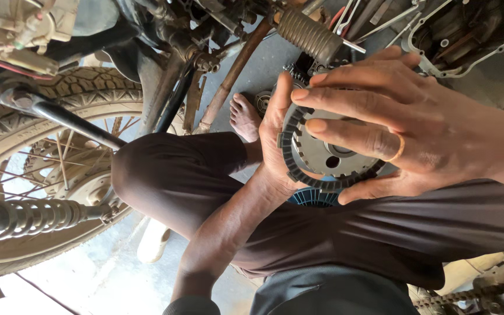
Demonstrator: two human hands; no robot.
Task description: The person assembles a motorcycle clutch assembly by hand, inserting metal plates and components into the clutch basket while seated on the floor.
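Observation:
Both my hands hold a round metal clutch hub (324,156) with a dark toothed friction ring (290,166) around its edge. My left hand (272,146) cups it from the left, thumb along the rim. From the right, my right hand (403,122), with a ring on one finger, lays its fingers flat across the hub's face and grips under its lower edge. The part hangs above my bent knee (164,175) in dark trousers. Part of a blue ribbed round object (313,198) shows just under the hub.
A motorcycle fills the left and top: spoked rear wheel and tyre (83,90), coil shock spring (24,217), ribbed rubber footpeg (309,34), open engine case (468,35). My bare foot (244,116) rests on the concrete floor. A white sandal (154,242) and a drive chain (456,297) lie nearby.

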